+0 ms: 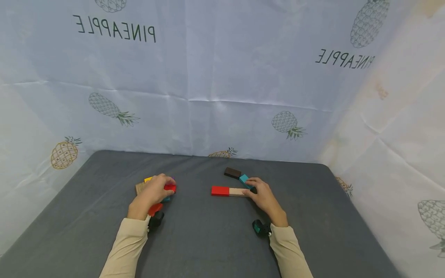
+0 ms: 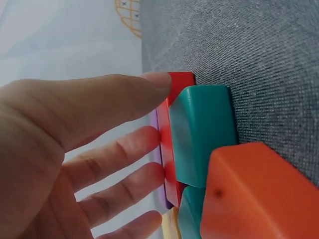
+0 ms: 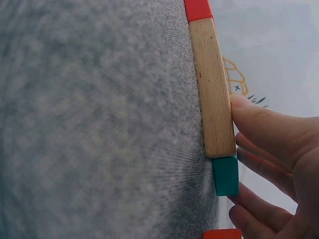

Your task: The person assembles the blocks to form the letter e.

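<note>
Okay, left hand [image 1: 153, 195] at a red block [image 1: 170, 188], right hand [image 1: 262, 197] at a bare-wood block [image 1: 237, 192]

So the left one has its thumb tip and fingertips touching that red block, with the fingers a bit spread. Can't tell if it's really gripping or just touching. A teal block [image 2: 209, 134] sits right up against the red one, an orange block [image 2: 256, 194] is nearer the wrist, and a purple block [image 2: 162, 196] peeks out behind. Also a yellow block [image 1: 148, 179] poking out past the knuckles.

Over on the right, the thumb touches the top edge of the bare-wood block, fingers loosely bent near a teal piece [image 3: 226, 176] by its end. Again, no idea if that's a real grip. A second red block [image 1: 220, 190] butts up against the other end, so those two make a straight row. Just beyond the fingers there's a blue block [image 1: 243, 178] at an angle, with a dark brown block [image 1: 232, 172] by its far end.

Everything's on a gray tabletop [image 1: 201, 239], with a pineapple-print curtain [image 1: 229, 58] behind.
</note>
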`<move>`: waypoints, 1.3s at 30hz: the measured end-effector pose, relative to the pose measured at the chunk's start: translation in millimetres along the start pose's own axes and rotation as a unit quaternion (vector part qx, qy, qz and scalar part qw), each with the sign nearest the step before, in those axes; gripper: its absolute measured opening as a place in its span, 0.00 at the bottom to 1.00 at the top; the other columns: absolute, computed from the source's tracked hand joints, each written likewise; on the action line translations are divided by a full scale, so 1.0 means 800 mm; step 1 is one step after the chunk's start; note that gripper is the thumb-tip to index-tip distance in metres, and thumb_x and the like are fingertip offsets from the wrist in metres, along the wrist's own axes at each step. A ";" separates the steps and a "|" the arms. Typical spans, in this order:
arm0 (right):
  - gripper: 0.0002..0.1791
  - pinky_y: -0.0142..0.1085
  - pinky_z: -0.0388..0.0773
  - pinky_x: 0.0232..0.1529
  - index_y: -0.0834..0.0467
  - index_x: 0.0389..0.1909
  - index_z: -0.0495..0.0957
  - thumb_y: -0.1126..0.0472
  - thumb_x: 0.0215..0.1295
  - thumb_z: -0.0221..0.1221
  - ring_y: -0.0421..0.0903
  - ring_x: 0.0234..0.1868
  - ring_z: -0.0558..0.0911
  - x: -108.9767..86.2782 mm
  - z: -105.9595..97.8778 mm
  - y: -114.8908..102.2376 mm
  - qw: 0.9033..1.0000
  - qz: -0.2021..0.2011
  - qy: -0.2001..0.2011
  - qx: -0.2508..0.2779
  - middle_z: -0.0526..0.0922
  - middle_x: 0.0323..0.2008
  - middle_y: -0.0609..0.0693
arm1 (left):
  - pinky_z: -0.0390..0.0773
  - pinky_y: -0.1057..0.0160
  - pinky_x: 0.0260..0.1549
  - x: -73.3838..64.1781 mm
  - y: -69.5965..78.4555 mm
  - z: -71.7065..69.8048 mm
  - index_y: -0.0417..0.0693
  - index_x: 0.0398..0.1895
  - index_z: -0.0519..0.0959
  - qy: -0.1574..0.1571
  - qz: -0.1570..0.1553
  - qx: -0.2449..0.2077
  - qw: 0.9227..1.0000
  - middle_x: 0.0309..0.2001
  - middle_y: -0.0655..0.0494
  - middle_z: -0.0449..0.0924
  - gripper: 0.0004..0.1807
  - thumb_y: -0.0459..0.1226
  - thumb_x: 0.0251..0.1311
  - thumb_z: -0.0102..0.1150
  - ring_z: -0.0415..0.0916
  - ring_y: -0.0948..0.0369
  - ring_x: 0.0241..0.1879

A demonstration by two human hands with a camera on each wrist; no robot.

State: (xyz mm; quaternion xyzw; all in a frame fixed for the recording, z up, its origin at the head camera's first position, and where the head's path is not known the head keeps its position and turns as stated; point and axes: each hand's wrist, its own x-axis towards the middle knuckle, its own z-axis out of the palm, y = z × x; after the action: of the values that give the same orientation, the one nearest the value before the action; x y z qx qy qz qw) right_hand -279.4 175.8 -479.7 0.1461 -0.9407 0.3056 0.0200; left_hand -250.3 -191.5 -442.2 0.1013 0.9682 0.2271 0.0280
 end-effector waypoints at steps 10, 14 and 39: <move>0.23 0.57 0.70 0.66 0.64 0.58 0.80 0.56 0.66 0.64 0.62 0.66 0.72 0.001 0.003 -0.001 1.000 0.004 -0.003 0.004 0.75 0.64 0.60 | 0.79 0.44 0.47 0.000 -0.004 0.005 0.43 0.49 0.85 0.006 -0.015 0.024 1.000 0.49 0.40 0.78 0.14 0.34 0.60 0.66 0.74 0.42 0.49; 0.23 0.57 0.70 0.65 0.64 0.57 0.80 0.56 0.66 0.64 0.61 0.66 0.73 0.000 0.004 -0.001 1.000 0.004 0.001 0.004 0.75 0.63 0.60 | 0.78 0.43 0.48 0.001 0.000 0.008 0.43 0.49 0.85 0.010 -0.021 0.024 0.999 0.51 0.40 0.78 0.14 0.32 0.60 0.66 0.72 0.39 0.54; 0.22 0.57 0.70 0.65 0.65 0.57 0.80 0.57 0.66 0.64 0.62 0.66 0.73 -0.002 0.000 0.002 1.000 -0.002 0.005 0.004 0.75 0.63 0.60 | 0.81 0.50 0.48 0.013 0.016 0.026 0.43 0.52 0.85 0.002 0.032 0.005 0.999 0.50 0.43 0.83 0.19 0.25 0.56 0.66 0.78 0.51 0.44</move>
State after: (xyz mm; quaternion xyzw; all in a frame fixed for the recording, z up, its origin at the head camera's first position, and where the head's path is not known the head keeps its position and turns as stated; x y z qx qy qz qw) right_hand -278.5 177.0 -480.7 0.1467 -0.9391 0.3099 0.0247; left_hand -256.0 -169.0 -455.1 0.1322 0.9656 0.2233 0.0182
